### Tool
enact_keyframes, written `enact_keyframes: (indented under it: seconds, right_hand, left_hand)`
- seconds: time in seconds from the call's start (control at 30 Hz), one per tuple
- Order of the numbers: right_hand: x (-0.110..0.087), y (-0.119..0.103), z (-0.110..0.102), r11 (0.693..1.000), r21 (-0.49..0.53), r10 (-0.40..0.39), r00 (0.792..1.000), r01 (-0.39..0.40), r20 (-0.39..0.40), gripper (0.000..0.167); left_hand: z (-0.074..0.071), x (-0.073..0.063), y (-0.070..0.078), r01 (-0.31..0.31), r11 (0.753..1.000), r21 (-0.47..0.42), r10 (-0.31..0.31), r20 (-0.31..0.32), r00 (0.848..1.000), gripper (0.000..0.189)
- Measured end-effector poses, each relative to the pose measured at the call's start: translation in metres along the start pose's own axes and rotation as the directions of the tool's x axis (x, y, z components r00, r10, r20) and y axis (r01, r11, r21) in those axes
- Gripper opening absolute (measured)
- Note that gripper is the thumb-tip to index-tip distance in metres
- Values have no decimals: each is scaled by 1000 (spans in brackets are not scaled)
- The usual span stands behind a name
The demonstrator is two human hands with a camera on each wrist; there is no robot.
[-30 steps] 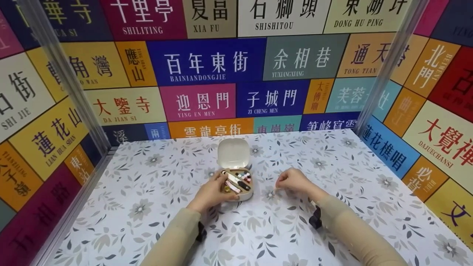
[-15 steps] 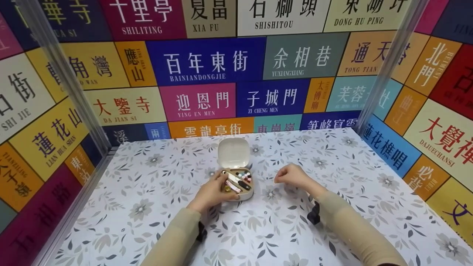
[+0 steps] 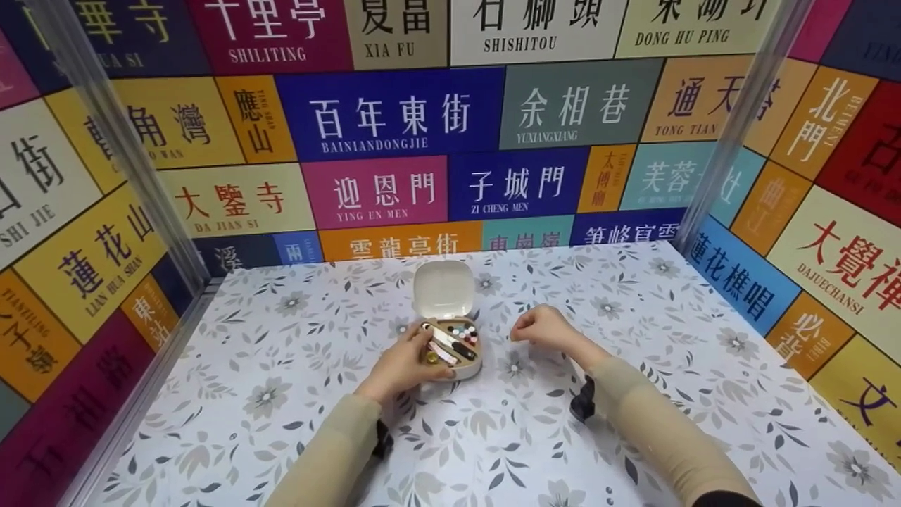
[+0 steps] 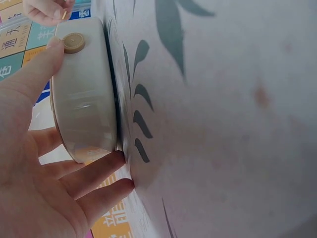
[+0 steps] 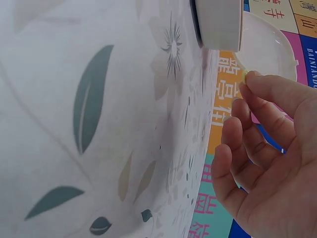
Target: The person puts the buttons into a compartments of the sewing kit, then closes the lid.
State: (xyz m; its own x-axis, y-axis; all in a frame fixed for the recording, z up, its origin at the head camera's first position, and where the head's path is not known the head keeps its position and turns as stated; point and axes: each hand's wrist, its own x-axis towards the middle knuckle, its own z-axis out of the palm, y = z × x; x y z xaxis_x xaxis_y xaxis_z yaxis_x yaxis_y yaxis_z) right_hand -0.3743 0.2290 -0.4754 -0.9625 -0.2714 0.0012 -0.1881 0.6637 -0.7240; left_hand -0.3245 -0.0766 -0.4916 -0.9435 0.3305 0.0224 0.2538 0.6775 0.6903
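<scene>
A white sewing kit box (image 3: 468, 372) stands on the table with its hinged lid (image 3: 443, 290) raised. My left hand (image 3: 400, 365) grips its left side; in the left wrist view the thumb lies by the tan round catch (image 4: 74, 43) and the fingers lie along the side. Inside are small beads or pin heads (image 3: 466, 332) in several colours, a white tool with a black end (image 3: 461, 348) and a pink strip (image 3: 443, 353). Right of the box, my right hand (image 3: 545, 331) hovers and pinches a tiny yellowish piece (image 5: 244, 76) between thumb and forefinger; its kind is unclear.
A white cloth with grey leaves and flowers (image 3: 267, 398) covers the table. Panels with coloured place-name signs (image 3: 391, 116) enclose it at the back and both sides, joined by metal posts (image 3: 732, 134).
My right hand has risen from the tabletop and shifted slightly left towards the box, still pinching the tiny piece. The left hand and the box have hardly moved.
</scene>
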Motion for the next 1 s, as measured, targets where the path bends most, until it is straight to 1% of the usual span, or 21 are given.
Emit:
enact_keyframes:
  seconds: [0.13,0.27,0.37,0.6,0.8,1.0]
  right_hand:
    - [4,-4,3,1000,8,16,1000,-16,2,9]
    - [8,-7,5,1000,18,14,1000,-14,6,9]
    - [10,-9,6,1000,31,2,1000,-2,8,8]
    - [11,-10,10,999,32,-37,999,37,7,9]
    - [13,-13,11,998,24,-56,998,56,-4,9]
    - [16,-15,12,999,12,-46,999,46,-9,10]
  left_hand:
    - [-1,0,-1,-4,1000,0,4,-6,1000,100]
    - [-2,0,-2,-5,1000,-2,5,-11,1000,100]
    - [-2,0,-3,-4,1000,-5,4,-12,1000,100]
    - [0,1,-4,-15,999,49,16,-17,1000,98]
    - [0,2,-3,-14,999,46,14,-17,1000,98]
    - [0,1,-1,-4,999,49,4,-11,1000,99]
